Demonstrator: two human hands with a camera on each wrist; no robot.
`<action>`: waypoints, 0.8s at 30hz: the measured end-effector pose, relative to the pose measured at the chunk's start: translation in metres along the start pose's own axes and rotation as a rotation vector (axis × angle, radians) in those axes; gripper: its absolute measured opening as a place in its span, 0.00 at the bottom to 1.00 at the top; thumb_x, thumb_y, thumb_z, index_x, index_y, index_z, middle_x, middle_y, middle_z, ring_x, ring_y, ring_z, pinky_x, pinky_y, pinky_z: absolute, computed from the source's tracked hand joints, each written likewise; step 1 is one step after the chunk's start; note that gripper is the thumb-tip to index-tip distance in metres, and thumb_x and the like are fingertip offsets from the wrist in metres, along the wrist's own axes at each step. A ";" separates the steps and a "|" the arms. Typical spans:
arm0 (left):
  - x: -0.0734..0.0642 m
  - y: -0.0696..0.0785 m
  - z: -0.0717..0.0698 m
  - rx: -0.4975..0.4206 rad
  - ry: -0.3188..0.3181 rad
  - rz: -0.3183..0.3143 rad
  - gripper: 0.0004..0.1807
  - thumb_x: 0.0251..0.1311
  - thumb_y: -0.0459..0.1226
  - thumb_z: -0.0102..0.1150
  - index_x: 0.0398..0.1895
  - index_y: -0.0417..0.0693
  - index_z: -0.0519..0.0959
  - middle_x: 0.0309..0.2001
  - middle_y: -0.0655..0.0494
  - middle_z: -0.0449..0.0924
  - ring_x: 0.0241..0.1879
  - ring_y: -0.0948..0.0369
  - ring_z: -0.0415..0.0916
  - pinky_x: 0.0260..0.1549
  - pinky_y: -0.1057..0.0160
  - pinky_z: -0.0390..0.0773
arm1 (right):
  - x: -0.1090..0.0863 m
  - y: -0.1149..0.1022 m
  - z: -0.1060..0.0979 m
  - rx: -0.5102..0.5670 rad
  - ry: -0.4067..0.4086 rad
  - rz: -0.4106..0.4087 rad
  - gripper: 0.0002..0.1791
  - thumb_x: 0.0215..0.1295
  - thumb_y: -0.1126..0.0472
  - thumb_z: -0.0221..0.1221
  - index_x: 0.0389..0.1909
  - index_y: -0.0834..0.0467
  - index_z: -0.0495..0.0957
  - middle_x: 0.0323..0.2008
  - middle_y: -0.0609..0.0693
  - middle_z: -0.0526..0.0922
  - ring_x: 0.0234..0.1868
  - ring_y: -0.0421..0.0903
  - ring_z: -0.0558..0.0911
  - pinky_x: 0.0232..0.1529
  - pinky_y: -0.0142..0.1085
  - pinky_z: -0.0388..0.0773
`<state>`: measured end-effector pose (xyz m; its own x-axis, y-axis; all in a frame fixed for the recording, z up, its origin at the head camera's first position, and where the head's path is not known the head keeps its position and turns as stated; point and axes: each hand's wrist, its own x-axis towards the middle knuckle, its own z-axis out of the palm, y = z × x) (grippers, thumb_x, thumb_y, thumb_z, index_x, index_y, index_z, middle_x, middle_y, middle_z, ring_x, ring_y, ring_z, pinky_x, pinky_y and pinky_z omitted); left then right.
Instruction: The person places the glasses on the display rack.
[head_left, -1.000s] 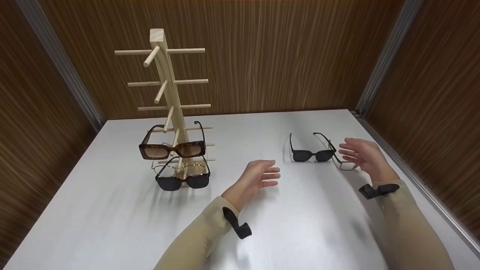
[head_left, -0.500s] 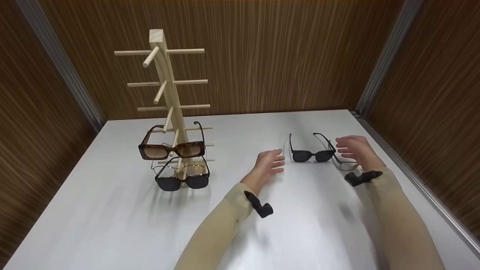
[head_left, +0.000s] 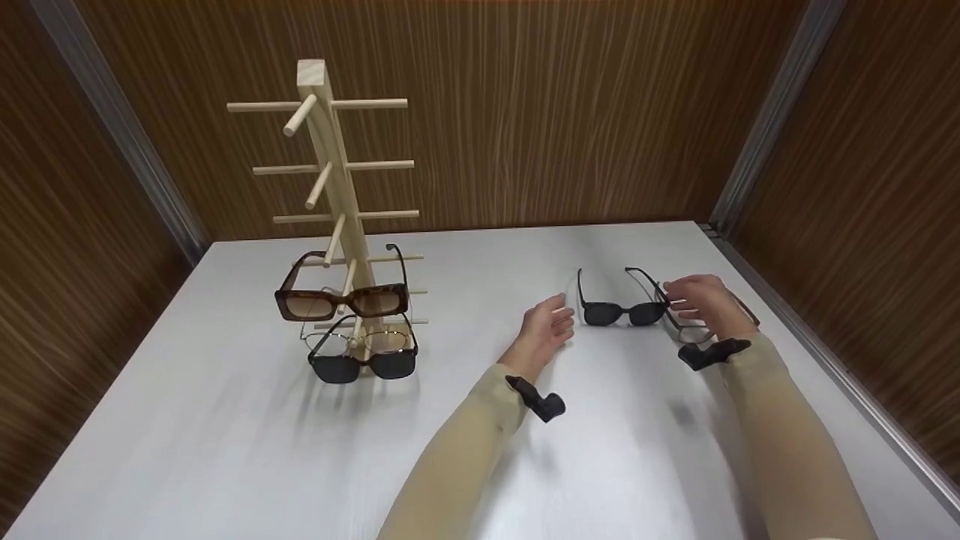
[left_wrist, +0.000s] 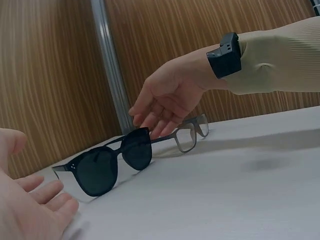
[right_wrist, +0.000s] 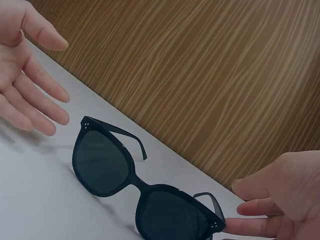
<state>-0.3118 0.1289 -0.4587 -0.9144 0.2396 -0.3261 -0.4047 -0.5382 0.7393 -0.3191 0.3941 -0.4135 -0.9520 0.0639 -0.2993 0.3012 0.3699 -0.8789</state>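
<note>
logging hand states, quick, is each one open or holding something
Left hand: open, holding nothing.
Right hand: open, beside black sunglasses; contact unclear.

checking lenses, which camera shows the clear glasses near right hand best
Left wrist: both lenses of the clear glasses show. In the head view, the right hand partly covers them; right wrist: I cannot make them out.

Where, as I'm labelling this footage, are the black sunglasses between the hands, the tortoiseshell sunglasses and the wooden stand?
Black sunglasses [right_wrist: 140,184]: right wrist view, on the bridge.
Tortoiseshell sunglasses [head_left: 377,302]: head view, on the lens nearer the hands [head_left: 545,330].
Wooden stand [head_left: 343,191]: head view, on the upright post.
</note>
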 end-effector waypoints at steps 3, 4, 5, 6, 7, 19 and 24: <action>0.003 -0.004 0.003 0.001 0.000 -0.002 0.30 0.61 0.39 0.54 0.64 0.33 0.62 0.61 0.33 0.65 0.64 0.43 0.57 0.61 0.51 0.60 | 0.000 0.003 0.002 -0.015 0.012 -0.017 0.31 0.68 0.54 0.50 0.63 0.72 0.58 0.59 0.66 0.65 0.57 0.59 0.68 0.60 0.48 0.64; 0.004 -0.006 0.005 0.006 -0.003 -0.004 0.31 0.61 0.39 0.54 0.64 0.32 0.61 0.61 0.33 0.64 0.64 0.44 0.57 0.62 0.51 0.60 | 0.000 0.004 0.003 -0.023 0.015 -0.020 0.30 0.69 0.54 0.50 0.62 0.72 0.59 0.58 0.66 0.66 0.57 0.59 0.69 0.59 0.48 0.64; 0.004 -0.007 0.006 0.007 -0.008 -0.005 0.31 0.61 0.39 0.55 0.65 0.32 0.60 0.62 0.34 0.63 0.65 0.44 0.56 0.62 0.51 0.59 | -0.001 0.005 0.003 -0.025 0.016 -0.010 0.30 0.68 0.54 0.50 0.62 0.71 0.60 0.58 0.65 0.66 0.56 0.59 0.69 0.59 0.49 0.64; 0.005 -0.007 0.007 0.011 -0.018 -0.007 0.32 0.62 0.39 0.54 0.65 0.32 0.59 0.63 0.34 0.62 0.66 0.44 0.54 0.63 0.51 0.58 | -0.002 0.005 0.003 -0.029 0.014 -0.003 0.30 0.68 0.53 0.50 0.62 0.70 0.60 0.58 0.64 0.66 0.57 0.59 0.68 0.59 0.50 0.64; 0.005 -0.008 0.008 0.024 -0.031 -0.006 0.32 0.62 0.39 0.54 0.65 0.31 0.58 0.63 0.34 0.61 0.66 0.45 0.53 0.63 0.52 0.57 | -0.002 0.006 0.003 -0.028 0.015 0.006 0.30 0.68 0.53 0.50 0.63 0.69 0.60 0.58 0.63 0.67 0.57 0.59 0.68 0.58 0.50 0.64; 0.009 -0.013 0.008 0.088 -0.080 0.043 0.30 0.64 0.38 0.50 0.65 0.29 0.59 0.66 0.36 0.57 0.68 0.45 0.49 0.66 0.51 0.48 | 0.008 0.005 0.016 -0.071 0.073 0.029 0.29 0.66 0.55 0.52 0.62 0.69 0.61 0.58 0.63 0.67 0.56 0.57 0.69 0.57 0.47 0.66; 0.009 -0.012 0.009 0.069 -0.071 0.065 0.28 0.62 0.37 0.52 0.62 0.29 0.63 0.63 0.36 0.62 0.66 0.45 0.53 0.66 0.51 0.46 | 0.010 0.006 0.014 -0.077 0.083 0.065 0.28 0.66 0.55 0.53 0.61 0.67 0.62 0.58 0.63 0.67 0.56 0.57 0.70 0.55 0.47 0.67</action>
<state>-0.3153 0.1448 -0.4651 -0.9354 0.2639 -0.2352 -0.3410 -0.4980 0.7973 -0.3257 0.3839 -0.4271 -0.9327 0.1655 -0.3205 0.3607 0.4323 -0.8264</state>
